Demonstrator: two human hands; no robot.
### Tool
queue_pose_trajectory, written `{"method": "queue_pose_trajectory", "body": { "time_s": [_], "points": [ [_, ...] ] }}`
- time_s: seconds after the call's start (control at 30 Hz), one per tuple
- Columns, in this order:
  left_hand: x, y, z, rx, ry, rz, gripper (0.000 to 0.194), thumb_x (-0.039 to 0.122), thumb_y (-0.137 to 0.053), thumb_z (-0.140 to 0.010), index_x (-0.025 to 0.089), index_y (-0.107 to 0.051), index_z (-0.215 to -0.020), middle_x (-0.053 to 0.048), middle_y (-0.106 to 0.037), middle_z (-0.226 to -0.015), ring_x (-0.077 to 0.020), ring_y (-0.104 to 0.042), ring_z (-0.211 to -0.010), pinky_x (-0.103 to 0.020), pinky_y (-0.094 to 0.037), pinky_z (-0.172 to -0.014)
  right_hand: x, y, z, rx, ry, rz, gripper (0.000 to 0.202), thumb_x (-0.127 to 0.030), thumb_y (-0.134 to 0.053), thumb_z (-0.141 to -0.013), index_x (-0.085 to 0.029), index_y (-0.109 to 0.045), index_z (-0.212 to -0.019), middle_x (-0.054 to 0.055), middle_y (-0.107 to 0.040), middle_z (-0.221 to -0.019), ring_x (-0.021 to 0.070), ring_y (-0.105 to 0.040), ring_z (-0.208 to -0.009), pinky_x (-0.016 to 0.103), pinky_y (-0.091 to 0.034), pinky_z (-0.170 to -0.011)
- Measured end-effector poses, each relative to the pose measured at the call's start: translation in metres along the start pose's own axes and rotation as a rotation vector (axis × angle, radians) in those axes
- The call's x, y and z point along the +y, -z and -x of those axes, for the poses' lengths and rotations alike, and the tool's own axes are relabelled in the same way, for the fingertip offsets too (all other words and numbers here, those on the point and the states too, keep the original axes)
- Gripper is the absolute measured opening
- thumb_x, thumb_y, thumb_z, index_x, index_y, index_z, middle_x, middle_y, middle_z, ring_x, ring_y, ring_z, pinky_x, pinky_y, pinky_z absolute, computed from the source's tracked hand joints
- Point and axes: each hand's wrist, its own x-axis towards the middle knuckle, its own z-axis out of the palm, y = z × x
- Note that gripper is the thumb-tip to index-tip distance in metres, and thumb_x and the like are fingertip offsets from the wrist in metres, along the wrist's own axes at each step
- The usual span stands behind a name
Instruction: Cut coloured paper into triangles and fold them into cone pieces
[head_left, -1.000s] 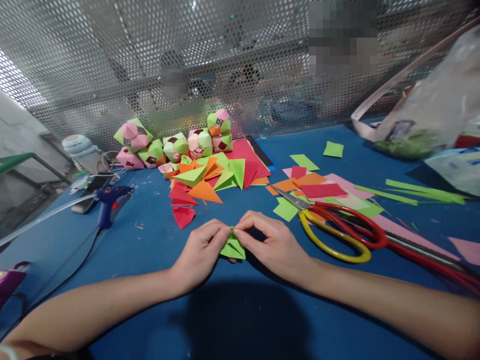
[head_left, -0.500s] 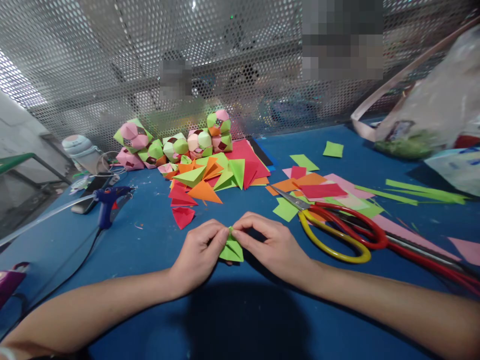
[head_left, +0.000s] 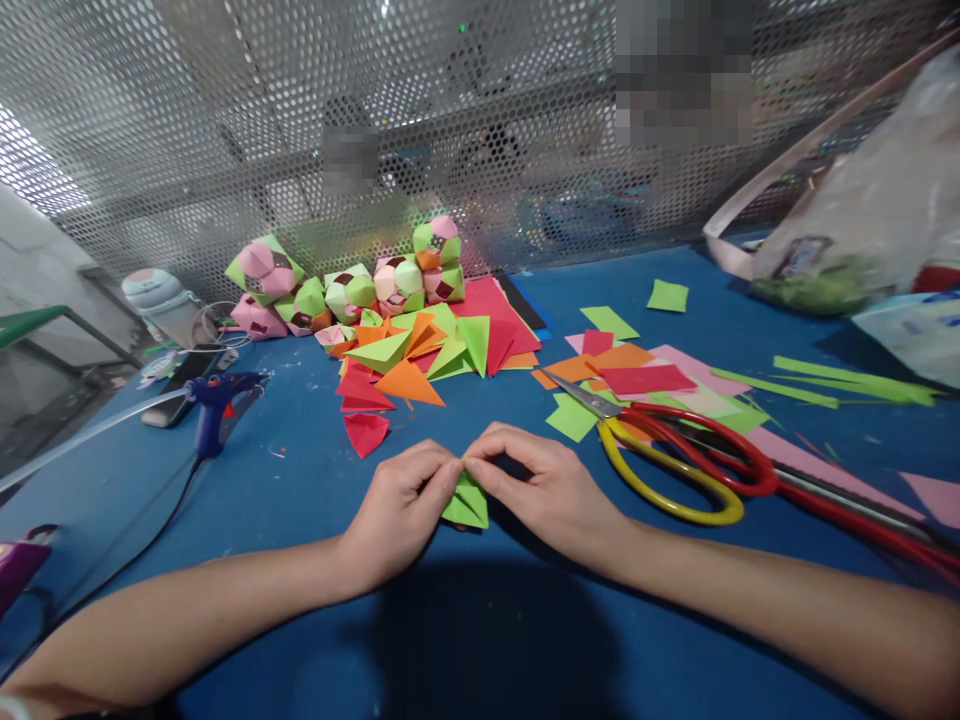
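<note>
A small folded piece of green paper (head_left: pixel 469 503) is pinched at its upper end between both hands, with its creased lower part showing below the thumbs. My left hand (head_left: pixel 399 500) grips it from the left, thumb against curled fingers. From the right, my right hand (head_left: pixel 544 485) pinches the same piece, its fingertips meeting those of the left. The fold under the fingertips is hidden. Just beyond the hands lies a red folded paper (head_left: pixel 367 434), with a heap of orange, green and red folded papers (head_left: pixel 409 383) behind it.
Scissors (head_left: pixel 675 455) with red and yellow handles lie at right among cut paper scraps (head_left: pixel 649 380). Left are a blue glue gun (head_left: pixel 217 410), a phone (head_left: pixel 180 390) and a bottle (head_left: pixel 161 305). Folded paper balls (head_left: pixel 349 292) line the perforated metal screen (head_left: pixel 292 130). A plastic bag (head_left: pixel 862 220) stands far right.
Both hands stay almost in place. Their fingertips have drawn closer together over the top of the green paper, covering the bit that showed between them.
</note>
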Motion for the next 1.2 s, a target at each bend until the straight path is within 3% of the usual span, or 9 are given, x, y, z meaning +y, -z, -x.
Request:
{"method": "queue_pose_trajectory", "body": {
  "time_s": [0.23,0.43,0.67,0.83,1.0,1.2],
  "points": [
    [0.001,-0.004,-0.001,-0.074,-0.044,-0.003,0.028,0.027,-0.042,-0.094,0.014,-0.057,-0.073,-0.003,-0.054,-0.074,-0.0121,-0.051,-0.073,-0.023,-0.040,-0.070,0.000,0.001,0.001,-0.015,0.018,0.067,0.019,-0.013,-0.048,-0.084,-0.021,-0.049,-0.067,-0.002,-0.051,-0.065,0.0123,-0.048,-0.063,0.025,-0.038,-0.061],
    [0.001,0.000,-0.002,0.012,0.114,0.145,0.032,0.033,-0.040,-0.095,0.015,-0.058,-0.075,-0.001,-0.055,-0.076,-0.0101,-0.055,-0.068,-0.022,-0.044,-0.067,0.000,0.001,-0.001,-0.022,-0.146,-0.078,0.015,-0.027,-0.045,-0.091,-0.020,-0.055,-0.082,-0.001,-0.054,-0.075,0.0120,-0.051,-0.069,0.024,-0.041,-0.063],
    [0.001,0.002,-0.004,0.077,0.136,0.148,0.026,0.033,-0.044,-0.093,0.015,-0.062,-0.087,-0.002,-0.059,-0.084,-0.0107,-0.056,-0.076,-0.021,-0.045,-0.071,0.005,-0.005,0.000,-0.038,-0.179,-0.015,0.008,-0.021,-0.052,-0.082,-0.021,-0.050,-0.075,-0.003,-0.054,-0.064,0.0114,-0.050,-0.061,0.023,-0.042,-0.059],
    [-0.002,0.003,-0.004,0.086,-0.014,0.015,0.021,0.026,-0.048,-0.092,0.015,-0.065,-0.093,-0.004,-0.064,-0.091,-0.0121,-0.059,-0.085,-0.023,-0.045,-0.077,0.008,-0.006,-0.001,0.016,-0.150,0.044,0.009,-0.019,-0.053,-0.080,-0.021,-0.052,-0.071,-0.004,-0.054,-0.062,0.0106,-0.050,-0.057,0.022,-0.041,-0.055],
    [-0.004,0.007,-0.005,0.099,-0.151,-0.136,0.018,0.019,-0.049,-0.090,0.014,-0.066,-0.095,-0.005,-0.066,-0.085,-0.0112,-0.060,-0.078,-0.021,-0.047,-0.071,0.007,-0.006,0.000,0.031,-0.111,0.092,0.009,-0.016,-0.053,-0.077,-0.020,-0.053,-0.069,-0.005,-0.053,-0.059,0.0098,-0.050,-0.054,0.021,-0.041,-0.053],
    [-0.003,0.008,-0.007,0.138,-0.198,-0.180,0.013,0.013,-0.053,-0.084,0.014,-0.065,-0.078,-0.003,-0.065,-0.073,-0.0101,-0.059,-0.067,-0.020,-0.046,-0.063,0.005,-0.007,0.002,0.031,-0.064,0.162,0.009,-0.017,-0.054,-0.076,-0.020,-0.052,-0.068,-0.004,-0.052,-0.057,0.0100,-0.049,-0.052,0.022,-0.041,-0.053]
  ]
}}
